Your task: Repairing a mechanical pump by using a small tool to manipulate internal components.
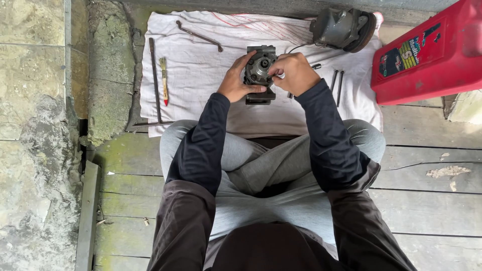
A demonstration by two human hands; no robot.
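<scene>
Hands [266, 75] over cloth [201, 75] on planks [427, 200]

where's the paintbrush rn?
In the head view, the small paintbrush lies on the left side of the white cloth, beside a long metal rod, left of the left hand.

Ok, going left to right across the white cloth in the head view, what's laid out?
Long metal rod → small brush → bent wrench → left hand → metal housing it grips → right hand → two long bolts → red canister, off the white cloth.
</scene>
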